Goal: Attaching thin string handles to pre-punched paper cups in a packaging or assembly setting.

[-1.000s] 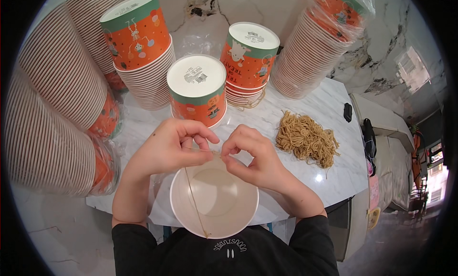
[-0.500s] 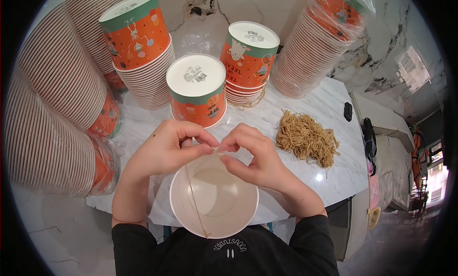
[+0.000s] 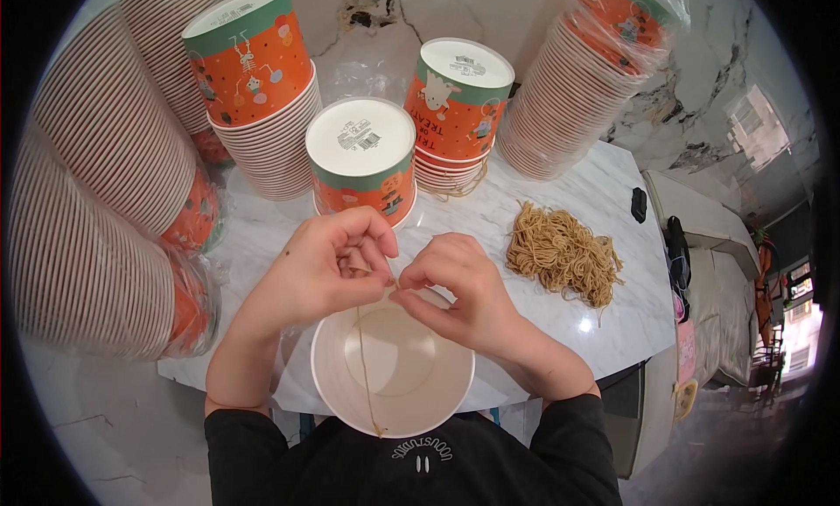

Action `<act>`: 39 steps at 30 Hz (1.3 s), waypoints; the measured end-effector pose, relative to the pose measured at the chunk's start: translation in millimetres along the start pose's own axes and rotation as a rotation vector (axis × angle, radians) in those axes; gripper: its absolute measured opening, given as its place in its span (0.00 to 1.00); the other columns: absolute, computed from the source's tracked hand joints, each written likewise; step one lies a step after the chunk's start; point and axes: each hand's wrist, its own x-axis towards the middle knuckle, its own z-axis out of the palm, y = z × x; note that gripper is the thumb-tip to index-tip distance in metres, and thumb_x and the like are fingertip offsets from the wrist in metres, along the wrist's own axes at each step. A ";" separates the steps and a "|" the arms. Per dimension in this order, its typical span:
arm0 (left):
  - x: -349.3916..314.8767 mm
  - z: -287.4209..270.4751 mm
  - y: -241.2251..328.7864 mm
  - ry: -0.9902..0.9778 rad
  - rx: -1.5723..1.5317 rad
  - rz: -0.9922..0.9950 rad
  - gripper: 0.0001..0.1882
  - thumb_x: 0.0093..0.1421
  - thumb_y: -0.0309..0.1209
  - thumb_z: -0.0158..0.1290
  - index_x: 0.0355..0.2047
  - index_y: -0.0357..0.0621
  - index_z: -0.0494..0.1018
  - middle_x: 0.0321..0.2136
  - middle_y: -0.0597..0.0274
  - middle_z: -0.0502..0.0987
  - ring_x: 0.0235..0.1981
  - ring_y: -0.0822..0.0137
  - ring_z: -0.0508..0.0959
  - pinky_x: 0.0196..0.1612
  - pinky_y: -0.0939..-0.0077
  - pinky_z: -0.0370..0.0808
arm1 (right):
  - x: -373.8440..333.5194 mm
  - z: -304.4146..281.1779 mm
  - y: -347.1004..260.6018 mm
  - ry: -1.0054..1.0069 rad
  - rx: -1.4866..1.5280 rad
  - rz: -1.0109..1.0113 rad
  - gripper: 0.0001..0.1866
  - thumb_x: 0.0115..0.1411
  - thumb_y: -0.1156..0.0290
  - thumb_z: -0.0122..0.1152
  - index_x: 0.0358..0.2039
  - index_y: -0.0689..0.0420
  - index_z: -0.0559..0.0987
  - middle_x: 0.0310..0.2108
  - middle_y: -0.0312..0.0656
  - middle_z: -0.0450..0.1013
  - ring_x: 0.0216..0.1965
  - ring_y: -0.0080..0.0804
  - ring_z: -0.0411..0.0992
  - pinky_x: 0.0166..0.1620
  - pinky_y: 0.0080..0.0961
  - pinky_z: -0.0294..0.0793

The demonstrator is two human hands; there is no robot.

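Observation:
A white-lined paper bucket (image 3: 430, 357) stands with its mouth up at the table's near edge, close against my body. A thin tan cord (image 3: 362, 357) is fixed at its near rim and runs across the mouth to my hands at the far rim. My left hand (image 3: 337, 265) is closed, thumb and forefinger pinching the cord, the other fingers curled in. Just to its right, my right hand (image 3: 459, 287) pinches at the same spot, fingertips almost touching the left ones. The cord's end between the fingertips is mostly hidden.
A heap of tan cords (image 3: 564, 254) lies right of my hands. Beyond them stand an upside-down orange bucket (image 3: 360, 143) and bucket stacks (image 3: 262, 94), (image 3: 459, 112). Tall plastic-wrapped stacks (image 3: 105, 261) crowd the left; another wrapped stack (image 3: 569, 94) leans at the back right. A small black object (image 3: 639, 205) lies near the right edge.
My left hand has rolled, its fingers now curled inward. The fingertips have moved slightly nearer to me, and the cord has shifted right across the bucket's mouth.

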 end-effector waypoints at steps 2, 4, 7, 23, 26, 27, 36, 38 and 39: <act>0.1 4.8 4.1 0.071 0.036 0.012 0.09 0.55 0.20 0.60 0.35 0.41 0.71 0.25 0.75 0.76 0.26 0.87 0.73 0.29 0.88 0.68 | -1.1 1.0 1.9 0.031 -0.033 -0.037 0.10 0.50 0.76 0.76 0.29 0.54 0.80 0.28 0.34 0.74 0.33 0.33 0.73 0.47 0.32 0.68; -0.8 6.3 4.0 0.080 0.097 0.019 0.10 0.54 0.19 0.60 0.33 0.42 0.69 0.24 0.75 0.75 0.25 0.86 0.72 0.28 0.86 0.68 | -0.2 -0.3 0.1 0.024 -0.034 -0.025 0.09 0.50 0.78 0.72 0.29 0.54 0.79 0.28 0.34 0.73 0.33 0.35 0.73 0.48 0.33 0.68; -2.5 11.0 4.5 0.132 0.275 0.062 0.12 0.51 0.19 0.60 0.30 0.43 0.67 0.22 0.74 0.72 0.23 0.83 0.71 0.26 0.83 0.67 | 0.6 -2.2 0.2 0.012 -0.062 -0.037 0.09 0.50 0.79 0.71 0.28 0.55 0.79 0.28 0.34 0.73 0.34 0.35 0.73 0.50 0.33 0.68; -28.8 13.8 27.7 0.108 -0.169 0.039 0.12 0.63 0.18 0.62 0.44 0.41 0.71 0.33 0.68 0.80 0.29 0.83 0.79 0.28 0.88 0.72 | 3.7 -13.8 -3.3 0.029 -0.014 0.071 0.11 0.52 0.74 0.75 0.35 0.53 0.80 0.29 0.35 0.73 0.35 0.33 0.75 0.51 0.32 0.69; -27.0 20.1 26.3 0.111 -0.285 0.043 0.11 0.64 0.19 0.62 0.43 0.40 0.71 0.35 0.66 0.80 0.32 0.80 0.81 0.32 0.87 0.77 | 2.6 -12.0 -5.3 0.037 0.101 -0.014 0.13 0.53 0.73 0.76 0.38 0.53 0.82 0.32 0.34 0.76 0.37 0.32 0.76 0.55 0.35 0.69; -26.3 21.0 26.0 0.092 -0.308 0.037 0.11 0.64 0.20 0.61 0.43 0.40 0.71 0.36 0.64 0.80 0.32 0.79 0.81 0.33 0.85 0.79 | 0.4 -11.3 -3.5 0.048 0.076 -0.058 0.13 0.53 0.73 0.76 0.39 0.53 0.83 0.34 0.34 0.77 0.38 0.32 0.76 0.57 0.38 0.68; -23.3 27.0 21.2 -0.020 -0.339 0.029 0.08 0.66 0.18 0.58 0.42 0.38 0.71 0.38 0.59 0.81 0.30 0.76 0.81 0.32 0.83 0.78 | -2.0 -5.3 -0.4 0.090 0.094 -0.099 0.11 0.54 0.75 0.74 0.38 0.53 0.83 0.35 0.32 0.77 0.38 0.31 0.76 0.61 0.43 0.66; -22.6 29.6 8.1 0.048 -0.322 0.159 0.08 0.67 0.17 0.56 0.42 0.39 0.70 0.38 0.55 0.82 0.28 0.77 0.80 0.31 0.84 0.77 | -1.2 -4.7 -1.0 0.094 0.094 -0.107 0.10 0.53 0.76 0.74 0.37 0.53 0.83 0.34 0.32 0.77 0.37 0.32 0.76 0.61 0.42 0.67; -21.9 31.4 3.1 0.110 -0.307 0.289 0.08 0.67 0.16 0.55 0.42 0.39 0.69 0.39 0.51 0.82 0.27 0.78 0.79 0.29 0.85 0.76 | -1.0 -5.5 -0.3 0.095 0.036 -0.107 0.10 0.53 0.76 0.74 0.36 0.53 0.83 0.33 0.33 0.77 0.37 0.32 0.76 0.59 0.41 0.67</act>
